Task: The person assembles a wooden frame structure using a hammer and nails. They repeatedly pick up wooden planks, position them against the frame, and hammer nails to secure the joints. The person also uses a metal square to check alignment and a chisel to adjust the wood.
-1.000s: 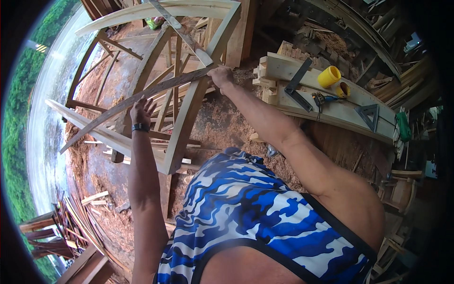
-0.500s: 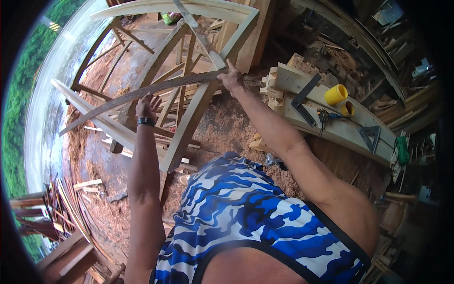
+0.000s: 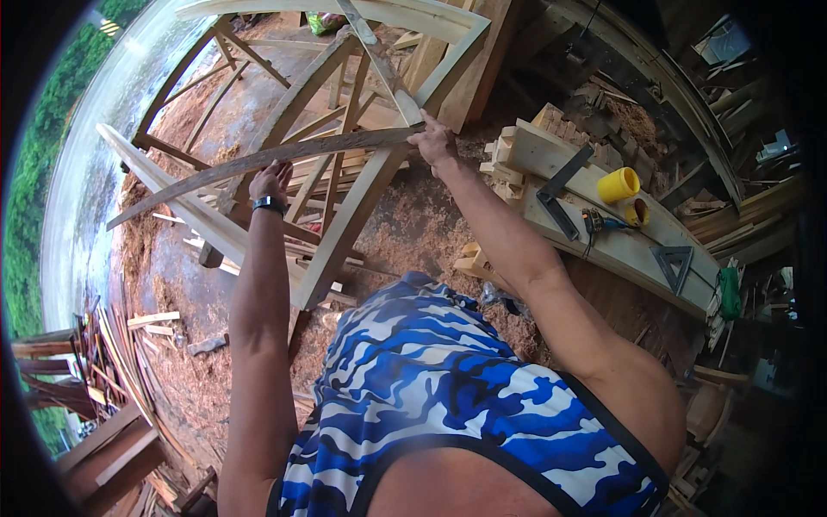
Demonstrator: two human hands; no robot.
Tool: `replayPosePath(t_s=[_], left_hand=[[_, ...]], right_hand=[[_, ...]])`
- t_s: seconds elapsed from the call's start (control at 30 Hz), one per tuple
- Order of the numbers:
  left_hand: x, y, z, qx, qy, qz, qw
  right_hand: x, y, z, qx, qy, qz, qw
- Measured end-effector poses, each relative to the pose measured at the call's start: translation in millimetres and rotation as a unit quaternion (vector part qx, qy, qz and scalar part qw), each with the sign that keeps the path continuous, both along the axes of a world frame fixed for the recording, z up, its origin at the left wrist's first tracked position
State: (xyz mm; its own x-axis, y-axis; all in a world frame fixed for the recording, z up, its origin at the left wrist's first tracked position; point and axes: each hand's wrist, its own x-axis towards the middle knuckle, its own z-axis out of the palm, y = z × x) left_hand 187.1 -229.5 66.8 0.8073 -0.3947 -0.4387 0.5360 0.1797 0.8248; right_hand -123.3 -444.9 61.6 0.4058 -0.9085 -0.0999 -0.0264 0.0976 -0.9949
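Note:
A long, dark, curved wooden batten (image 3: 207,177) lies slantwise over a pale timber frame (image 3: 349,226). At its right end my right hand (image 3: 436,146) grips the batten, its fingers close to the frame's corner. My left hand (image 3: 270,184), with a dark band on the wrist, is at the batten's lower edge near the middle; its fingers are curled against the wood and partly hidden. Another narrow strip (image 3: 379,67) crosses the frame and meets the batten close to my right hand.
To the right, a stack of planks (image 3: 525,159) bears a black square (image 3: 562,194), a yellow cup (image 3: 618,184) and a triangular square (image 3: 672,265). Wood shavings (image 3: 405,220) cover the floor. Offcuts (image 3: 116,353) lie at lower left.
My left hand has moved up slightly to the batten, and its spread fingers have drawn in. My right hand stays at the batten's end. The whole view has shifted a little.

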Motion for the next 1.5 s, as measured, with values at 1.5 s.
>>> replayPosePath(t_s=[1.5], left_hand=[[-109.7,-96.9,6.4,0.242,-0.726,-0.410,0.497]], right_hand=[[-9.5,44.6,83.7,-0.025,0.072,0.016,0.997]])
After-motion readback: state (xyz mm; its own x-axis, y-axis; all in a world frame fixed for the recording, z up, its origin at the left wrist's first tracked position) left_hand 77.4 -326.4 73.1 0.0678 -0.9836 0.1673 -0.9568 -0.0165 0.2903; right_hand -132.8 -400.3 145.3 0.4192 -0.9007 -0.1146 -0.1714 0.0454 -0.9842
